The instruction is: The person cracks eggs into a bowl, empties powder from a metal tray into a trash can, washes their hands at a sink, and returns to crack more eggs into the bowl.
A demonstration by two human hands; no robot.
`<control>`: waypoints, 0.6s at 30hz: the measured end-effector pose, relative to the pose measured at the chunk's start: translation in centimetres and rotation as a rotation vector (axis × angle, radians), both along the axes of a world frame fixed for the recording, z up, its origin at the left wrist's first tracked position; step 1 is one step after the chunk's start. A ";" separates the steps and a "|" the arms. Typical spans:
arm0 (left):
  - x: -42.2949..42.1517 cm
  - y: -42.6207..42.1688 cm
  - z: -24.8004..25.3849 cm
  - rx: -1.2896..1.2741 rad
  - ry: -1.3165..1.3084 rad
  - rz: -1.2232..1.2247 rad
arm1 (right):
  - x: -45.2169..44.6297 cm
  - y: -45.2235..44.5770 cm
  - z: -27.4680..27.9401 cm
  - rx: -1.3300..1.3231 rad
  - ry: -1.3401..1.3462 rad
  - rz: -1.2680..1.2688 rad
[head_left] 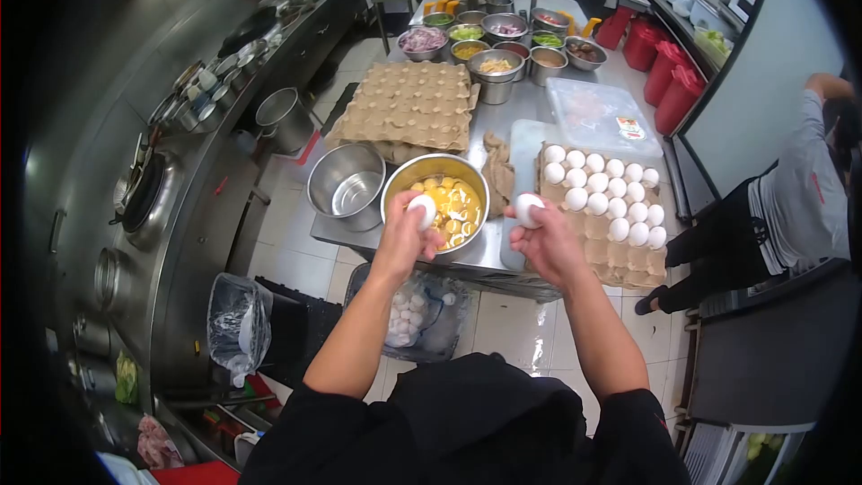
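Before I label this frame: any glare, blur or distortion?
Head view throughout: fisheye bends the edges, corners vignette to black; bright glints on the egg yolks and a glare streak on the floor tiles; steel wall at left looks soft; left hand and right hand reasonably sharp.

From my end, the egg (421,211) in the left hand (409,238) was plain white, and the other egg (529,207) in the right hand (550,242) matched it. Same white for the rows of eggs (617,187) on the tan-brown tray (609,249), which had a bumpy grid pattern. I got bright yellow-orange yolks (453,200) inside the silver pot (435,163). The stacked trays (409,101) were tan-brown too, same bumpy grid. Cloth (496,171) was brown, the bins (669,76) deep red, the floor tiles (639,330) off-white. I also saw a solid black top (494,422) on my wearer, and a grey top (813,193) with black trousers (721,235) on the co-worker.
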State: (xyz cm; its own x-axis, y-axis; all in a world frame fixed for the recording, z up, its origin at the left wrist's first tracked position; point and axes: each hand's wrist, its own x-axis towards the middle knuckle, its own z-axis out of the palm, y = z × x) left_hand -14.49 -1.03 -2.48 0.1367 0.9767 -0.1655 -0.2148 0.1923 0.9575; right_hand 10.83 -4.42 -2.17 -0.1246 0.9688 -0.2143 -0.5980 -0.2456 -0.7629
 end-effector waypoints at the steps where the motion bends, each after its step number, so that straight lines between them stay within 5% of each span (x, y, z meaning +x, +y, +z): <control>1: -0.9 -1.2 0.2 0.114 0.164 0.014 | -1.5 0.0 0.3 0.052 -0.201 0.025; 4: -2.5 -4.6 0.1 0.487 0.480 0.140 | -5.3 -1.0 0.8 0.284 -0.715 -0.001; 7: -3.2 -4.4 -2.3 1.021 1.041 0.165 | -6.1 0.1 -1.7 1.129 -1.353 -0.230; 8: -3.5 -4.5 -3.5 0.820 1.126 -0.048 | -6.1 0.0 -2.5 0.948 -1.476 0.026; 11: -3.2 -3.4 -2.5 0.905 0.889 0.156 | -6.1 0.8 -2.4 0.645 -1.238 0.186; 12: -3.0 -3.7 -1.5 0.341 0.466 0.067 | -6.1 1.0 -1.9 0.455 -0.951 0.171; 14: -2.7 -2.6 0.4 0.095 -0.017 0.058 | -6.5 1.6 -0.4 0.092 -0.374 0.127; 15: -2.4 -1.7 1.1 -0.029 -0.258 0.049 | -6.7 2.1 -0.3 0.139 -0.459 0.113; 18: -1.7 1.0 0.8 0.097 0.238 -0.107 | -6.9 4.3 -2.6 0.421 -0.907 0.034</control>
State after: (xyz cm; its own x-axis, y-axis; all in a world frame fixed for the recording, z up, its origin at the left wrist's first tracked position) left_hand -16.22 -0.02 -1.73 0.2087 0.9716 -0.1113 0.0346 0.1064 0.9937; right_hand 3.93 -0.07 -4.76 -0.1128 0.9866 0.1176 0.2560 0.1432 -0.9560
